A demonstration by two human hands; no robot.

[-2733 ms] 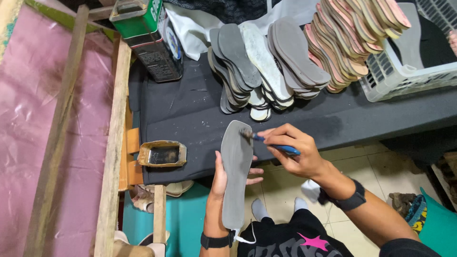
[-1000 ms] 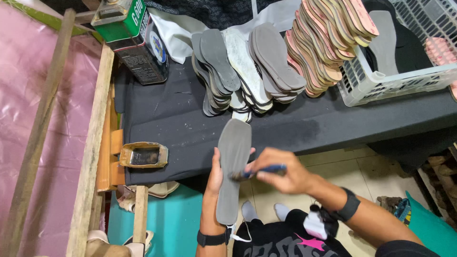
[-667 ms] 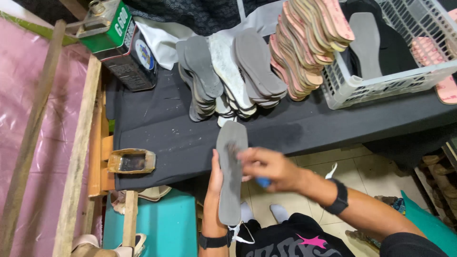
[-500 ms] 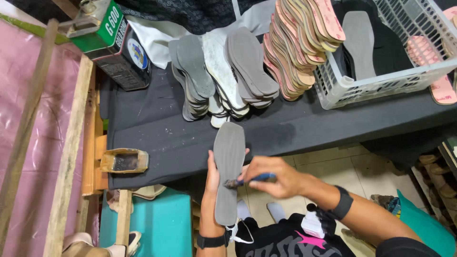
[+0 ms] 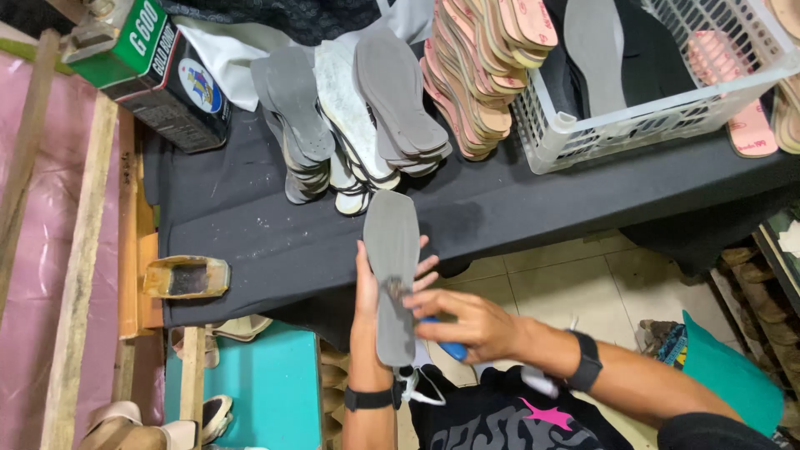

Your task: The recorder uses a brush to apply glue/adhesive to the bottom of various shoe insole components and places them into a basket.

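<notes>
One grey insole (image 5: 392, 267) lies lengthwise on left hand (image 5: 367, 287), toe pointing tableward.

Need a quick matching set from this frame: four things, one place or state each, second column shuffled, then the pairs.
1. grey insole
2. blue-handled brush
3. white basket
4. small glue tray

A. at the table's left edge
B. gripped in the right hand
C. on the table, top right
D. lying along the left hand

Pairs: 1-D, 2-B, 3-C, 4-A
</notes>
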